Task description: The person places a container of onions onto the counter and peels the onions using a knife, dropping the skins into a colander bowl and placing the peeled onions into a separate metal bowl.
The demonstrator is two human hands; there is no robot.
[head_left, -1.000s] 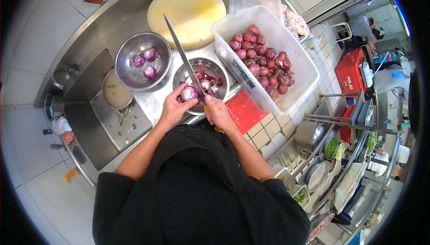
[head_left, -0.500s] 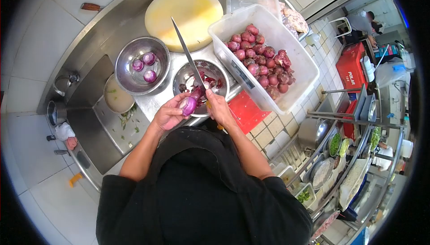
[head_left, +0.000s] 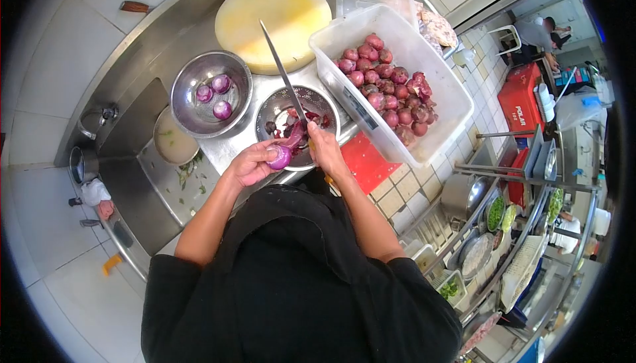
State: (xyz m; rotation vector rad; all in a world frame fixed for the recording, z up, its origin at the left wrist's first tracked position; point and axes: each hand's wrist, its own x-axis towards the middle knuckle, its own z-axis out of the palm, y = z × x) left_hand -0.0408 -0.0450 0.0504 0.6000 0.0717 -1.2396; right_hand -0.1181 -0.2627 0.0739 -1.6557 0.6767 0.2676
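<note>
My left hand (head_left: 253, 164) holds a purple onion (head_left: 279, 157) at the near left rim of a perforated metal colander (head_left: 323, 102). A strip of its skin stretches from the onion towards the knife. My right hand (head_left: 324, 149) is closed round the handle of a long knife (head_left: 281, 68), whose blade points up and away over the colander. Dark red skins lie inside the colander. To the left, a steel bowl (head_left: 189, 112) holds three peeled onions (head_left: 222, 110). A clear plastic tub (head_left: 434, 147) on the right holds several unpeeled onions (head_left: 391, 88).
A round yellow board (head_left: 265, 18) stands behind the colander. Left are the sink (head_left: 126, 164) and a pot of cloudy liquid (head_left: 175, 141). A red board (head_left: 368, 164) lies below the tub. Shelves with food trays stand right; a person (head_left: 536, 35) is far off.
The onion in my left hand has turned, and a strip of skin now stretches from it to the blade. The knife stays over the colander, its tip slightly further right.
</note>
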